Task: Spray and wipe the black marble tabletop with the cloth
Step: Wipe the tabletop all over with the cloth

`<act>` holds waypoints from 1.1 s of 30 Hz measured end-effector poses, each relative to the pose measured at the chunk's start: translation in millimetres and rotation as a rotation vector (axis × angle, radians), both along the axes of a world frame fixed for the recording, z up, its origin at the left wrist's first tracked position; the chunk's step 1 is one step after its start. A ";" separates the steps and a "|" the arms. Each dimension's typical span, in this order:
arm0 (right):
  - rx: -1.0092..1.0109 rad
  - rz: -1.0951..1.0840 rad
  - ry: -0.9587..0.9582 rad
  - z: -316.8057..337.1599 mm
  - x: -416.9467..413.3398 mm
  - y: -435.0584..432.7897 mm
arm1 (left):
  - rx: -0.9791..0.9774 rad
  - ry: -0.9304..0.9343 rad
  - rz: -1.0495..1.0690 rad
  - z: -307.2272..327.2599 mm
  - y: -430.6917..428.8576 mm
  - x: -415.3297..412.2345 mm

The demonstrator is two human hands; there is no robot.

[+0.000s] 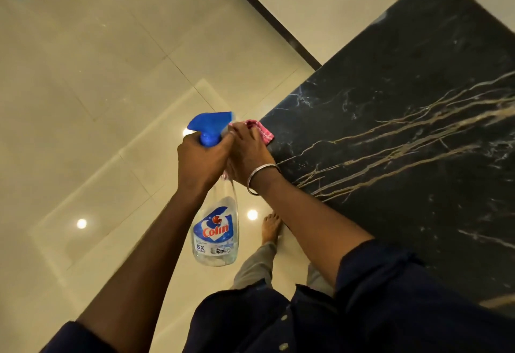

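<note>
- the left hand (203, 160) is clenched round the neck of the spray bottle (216, 230), just under its blue trigger head (210, 127); the bottle hangs over the floor (97, 74), beside the table and not above it.
- the right hand (248, 154) is closed on the cloth (263, 132), a pink bunch that pokes out past the fingers and sits at the near corner of the black marble tabletop (404, 129); whether it presses on the stone or only hovers there, i cannot tell.
- the two hands are touching, the right one up against the nozzle, so it looks as if the head is being adjusted or the spray aimed into the cloth; that is a guess.
- the bottle is clear plastic and looks to hold only a little liquid, so probably light; the smooth body could slip in a wet palm, and the neck is the sound place to hold it, with a finger free for the trigger.
- the cloth is soft and limp and will fold to any shape; bunched into a pad under a flat palm it should wipe best.
- the marble is hard, glossy and gold-veined, likely slick once wet; no wet patch or streak can be made out, so most of the wiping seems yet to do.
- a metal bangle (262, 177) rides on the right wrist and might scrape the edge on a low stroke.
</note>
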State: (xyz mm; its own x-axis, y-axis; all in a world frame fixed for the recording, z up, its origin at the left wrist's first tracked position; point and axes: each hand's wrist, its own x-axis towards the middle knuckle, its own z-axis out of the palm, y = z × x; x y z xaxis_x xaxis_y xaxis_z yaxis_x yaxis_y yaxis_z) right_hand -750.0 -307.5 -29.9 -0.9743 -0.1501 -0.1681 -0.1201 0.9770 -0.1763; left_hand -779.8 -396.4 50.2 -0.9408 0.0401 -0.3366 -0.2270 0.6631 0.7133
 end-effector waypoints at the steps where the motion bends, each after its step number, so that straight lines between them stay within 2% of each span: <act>1: -0.028 -0.014 0.030 -5.2 10.3 1.1 | -0.002 -0.005 0.007 0.2 0.6 0.5; 4: -0.094 -0.040 0.039 -17.2 55.7 8.9 | 0.014 -0.018 0.038 1.2 5.2 3.6; 10: -0.056 -0.017 0.006 -28.9 152.9 26.2 | 0.036 -0.007 0.071 5.4 22.6 12.7; 12: -0.056 0.035 0.022 -28.5 142.6 31.9 | 0.037 0.006 0.085 6.0 26.0 16.1; 17: -0.141 0.058 0.064 -14.2 51.7 40.2 | 0.026 0.013 0.130 5.3 33.6 24.1; 19: -0.092 0.051 0.061 -14.1 24.8 55.2 | 0.036 0.028 0.135 7.0 38.1 27.3; 21: -0.032 -0.021 0.095 -18.8 10.9 82.3 | 0.044 0.031 0.145 7.6 41.8 27.6; 28: 0.055 -0.545 0.217 -20.2 -19.4 250.3 | 0.043 0.015 0.122 0.3 57.0 23.6; 33: 0.101 -0.693 0.299 -22.7 -28.8 334.2 | 0.010 0.030 0.127 -1.3 65.3 21.0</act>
